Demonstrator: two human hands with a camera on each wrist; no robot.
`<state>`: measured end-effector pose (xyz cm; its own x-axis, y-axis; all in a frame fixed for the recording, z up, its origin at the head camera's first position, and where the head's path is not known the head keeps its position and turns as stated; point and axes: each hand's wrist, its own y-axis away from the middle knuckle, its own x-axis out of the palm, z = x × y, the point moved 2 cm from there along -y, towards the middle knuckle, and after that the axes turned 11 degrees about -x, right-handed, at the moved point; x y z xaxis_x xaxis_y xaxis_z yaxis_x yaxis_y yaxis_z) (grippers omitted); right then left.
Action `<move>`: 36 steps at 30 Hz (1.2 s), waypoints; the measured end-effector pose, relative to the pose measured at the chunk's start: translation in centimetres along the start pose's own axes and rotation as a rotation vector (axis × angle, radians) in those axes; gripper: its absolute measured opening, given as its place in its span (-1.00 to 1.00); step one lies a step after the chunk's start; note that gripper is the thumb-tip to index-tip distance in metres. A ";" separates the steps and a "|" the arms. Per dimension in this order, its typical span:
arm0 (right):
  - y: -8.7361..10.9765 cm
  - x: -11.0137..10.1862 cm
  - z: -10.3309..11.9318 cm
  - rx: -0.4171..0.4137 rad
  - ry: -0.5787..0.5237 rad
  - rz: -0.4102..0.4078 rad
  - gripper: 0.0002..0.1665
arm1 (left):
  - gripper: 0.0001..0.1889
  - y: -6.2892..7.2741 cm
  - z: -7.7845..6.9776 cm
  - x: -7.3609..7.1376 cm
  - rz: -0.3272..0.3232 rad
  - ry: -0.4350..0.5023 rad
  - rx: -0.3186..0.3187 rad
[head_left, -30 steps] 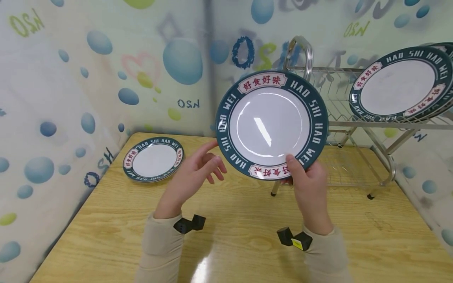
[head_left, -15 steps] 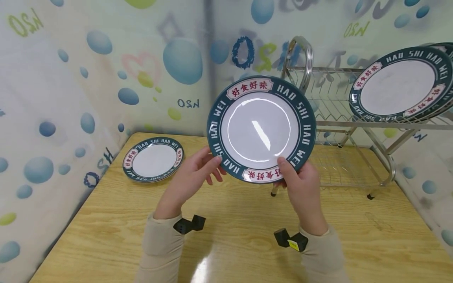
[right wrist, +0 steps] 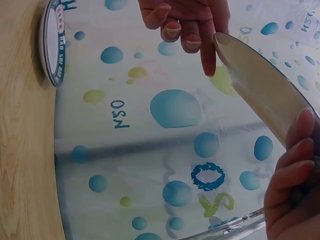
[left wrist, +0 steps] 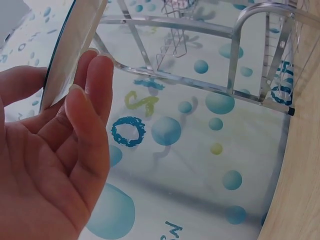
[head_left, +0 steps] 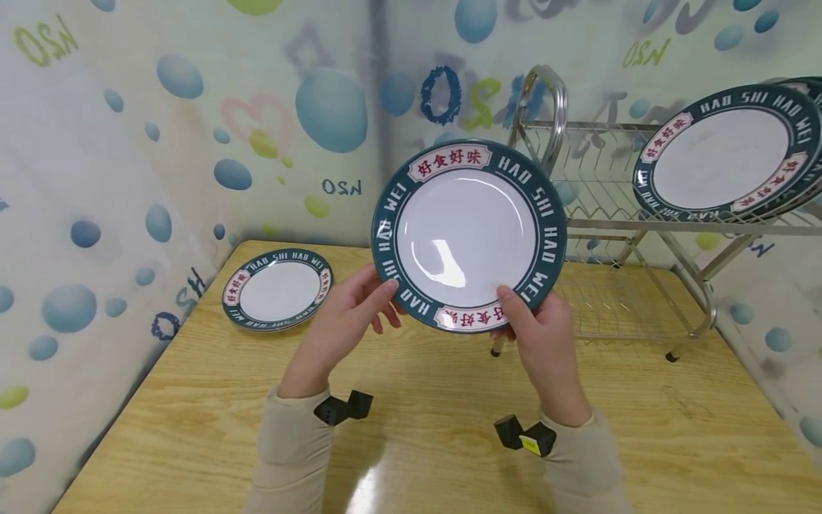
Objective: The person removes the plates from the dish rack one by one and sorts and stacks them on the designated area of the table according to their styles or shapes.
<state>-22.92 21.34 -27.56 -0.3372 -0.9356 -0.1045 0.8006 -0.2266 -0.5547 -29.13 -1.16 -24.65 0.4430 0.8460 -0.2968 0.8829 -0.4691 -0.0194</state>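
Observation:
A round plate (head_left: pixel 465 235), white with a dark green lettered rim, is held up above the table, its face toward me. My right hand (head_left: pixel 546 346) grips its lower right rim, thumb on the front and fingers behind. At the lower left rim my left hand (head_left: pixel 340 321) pinches the edge; in the left wrist view the plate (left wrist: pixel 70 50) passes between its thumb and fingers. From the right wrist view the pale underside of the plate (right wrist: pixel 260 95) shows, with right-hand fingers (right wrist: pixel 295 170) against it. Another matching plate (head_left: pixel 279 289) lies at the table's back left.
A metal dish rack (head_left: pixel 610 225) stands at the back right of the wooden table (head_left: pixel 417 428). On its upper tier leans a matching plate (head_left: pixel 719 153), with more plate rim behind it. Patterned sheeting (head_left: pixel 270 178) rises along the table's back and sides.
The right hand has brought the plate left and slightly down. The left thumb, earlier apart from the plate, now lies over its rim. The left forearm has stayed in place.

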 end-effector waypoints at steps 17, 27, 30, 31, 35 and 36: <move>0.0 0.1 0.1 0.083 -0.038 0.032 -0.68 | -0.80 0.0 0.3 0.0 -0.038 -0.068 -0.052; -0.2 0.2 -0.3 0.100 -0.055 0.087 -0.66 | -0.69 0.1 0.1 0.0 -0.028 -0.062 -0.073; -0.2 0.3 -0.4 0.113 -0.051 0.097 -0.65 | -0.65 0.1 0.2 0.0 -0.008 -0.008 -0.072; -0.2 0.4 -0.4 0.116 -0.048 0.100 -0.65 | -0.64 0.2 0.2 -0.1 0.002 0.020 -0.067; -0.3 0.5 -0.6 0.121 -0.046 0.122 -0.64 | -0.61 0.1 0.3 -0.1 0.045 0.130 -0.040; -0.3 0.4 -0.6 0.121 -0.044 0.127 -0.64 | -0.60 0.1 0.3 -0.1 0.052 0.145 -0.034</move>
<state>-23.62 21.20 -27.98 -0.2097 -0.9692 -0.1292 0.8900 -0.1345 -0.4356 -29.15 -1.35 -24.94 0.5039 0.8496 -0.1558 0.8618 -0.5065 0.0255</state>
